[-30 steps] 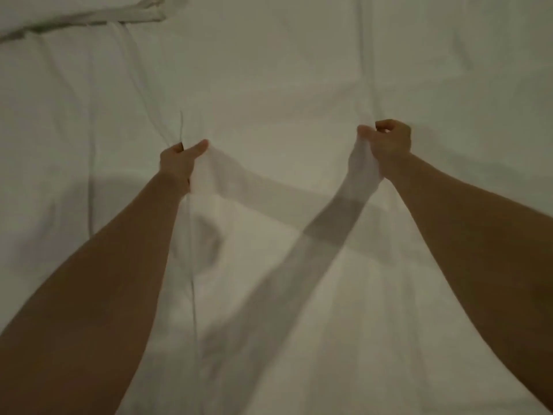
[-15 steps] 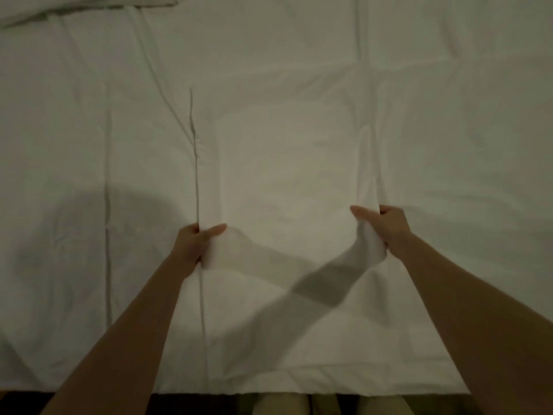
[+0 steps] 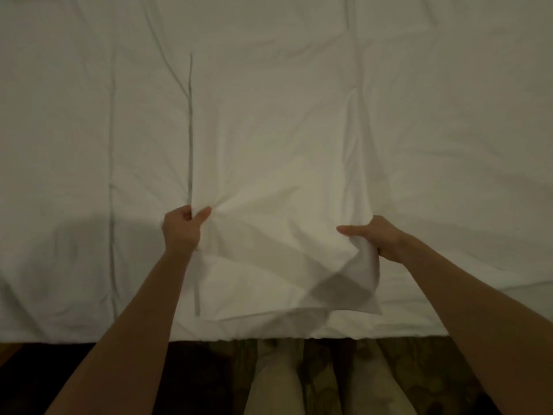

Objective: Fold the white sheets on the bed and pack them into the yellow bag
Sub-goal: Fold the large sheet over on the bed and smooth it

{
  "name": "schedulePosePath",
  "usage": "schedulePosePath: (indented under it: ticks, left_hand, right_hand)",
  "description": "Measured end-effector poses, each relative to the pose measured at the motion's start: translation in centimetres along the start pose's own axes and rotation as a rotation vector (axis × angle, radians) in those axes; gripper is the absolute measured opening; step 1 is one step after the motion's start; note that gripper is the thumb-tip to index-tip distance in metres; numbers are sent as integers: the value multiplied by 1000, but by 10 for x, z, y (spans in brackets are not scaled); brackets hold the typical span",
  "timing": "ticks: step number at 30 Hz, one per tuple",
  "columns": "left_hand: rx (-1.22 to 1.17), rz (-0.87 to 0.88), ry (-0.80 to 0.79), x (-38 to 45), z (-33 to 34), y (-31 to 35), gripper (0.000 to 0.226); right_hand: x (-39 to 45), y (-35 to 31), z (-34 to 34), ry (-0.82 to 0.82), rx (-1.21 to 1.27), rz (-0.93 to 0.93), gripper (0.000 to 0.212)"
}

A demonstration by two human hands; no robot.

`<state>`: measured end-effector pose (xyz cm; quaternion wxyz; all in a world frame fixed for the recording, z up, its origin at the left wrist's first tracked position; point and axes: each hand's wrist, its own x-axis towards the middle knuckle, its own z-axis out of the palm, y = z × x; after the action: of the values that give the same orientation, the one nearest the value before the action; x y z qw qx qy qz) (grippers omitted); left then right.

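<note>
Low in the frame, the white sheet (image 3: 284, 181) is pinched by the left hand (image 3: 181, 229) and right hand (image 3: 378, 238), likely to square a fold.

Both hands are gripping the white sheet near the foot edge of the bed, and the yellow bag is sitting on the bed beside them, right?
Not quite. The head view shows the left hand and right hand gripping the white sheet near the bed's near edge, but no yellow bag is anywhere in view.

no legible txt anywhere
</note>
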<state>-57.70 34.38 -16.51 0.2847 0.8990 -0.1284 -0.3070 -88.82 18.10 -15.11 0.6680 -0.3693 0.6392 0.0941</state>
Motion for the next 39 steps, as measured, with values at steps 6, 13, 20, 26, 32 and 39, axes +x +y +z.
schedulePosePath:
  ticks: [6, 13, 20, 26, 32, 39]
  left_hand:
    - [-125, -274, -206, -8, 0, -17, 34]
    - [80, -426, -549, -32, -27, -36, 35]
    - [45, -50, -405, -5, -17, 15, 51]
    - [116, 218, -458, -42, 8, 62, 41]
    - [81, 371, -619, -104, 65, 113, 62]
    - [255, 554, -693, -181, 159, 195, 66]
  right_hand:
    - [4, 37, 7, 221, -225, 38, 53]
    - [-13, 49, 18, 351, -646, 168, 62]
    - [-11, -24, 85, 632, -584, -356, 46]
    - [-22, -97, 167, 187, -442, -514, 75]
    - [-23, -149, 118, 312, -630, -625, 49]
    - [-22, -144, -56, 447, -389, -685, 31]
